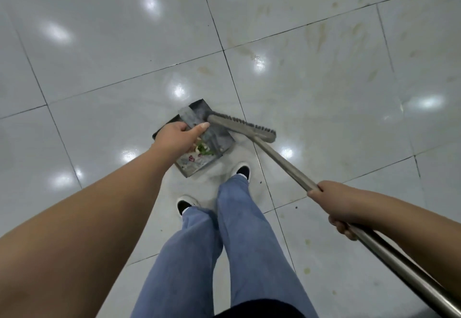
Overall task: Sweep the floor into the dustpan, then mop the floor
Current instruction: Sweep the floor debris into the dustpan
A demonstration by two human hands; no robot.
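A grey metal dustpan (199,160) sits low over the white tiled floor (99,68), just ahead of my feet. Green, white and reddish scraps (203,149) lie in it. My left hand (178,136) grips the dustpan's upright handle (187,115), thumb along its side. The broom head (243,126), with dark bristles, rests at the dustpan's right edge. Its long metal pole (282,165) runs down to the right, where my right hand (335,205) holds it with curled fingers.
My two legs in blue trousers (239,242) and dark shoes with white toes (243,169) stand right behind the dustpan. Yellowish-brown smears (321,33) stain the tiles at the upper right, and small dark specks (296,207) lie near my right foot.
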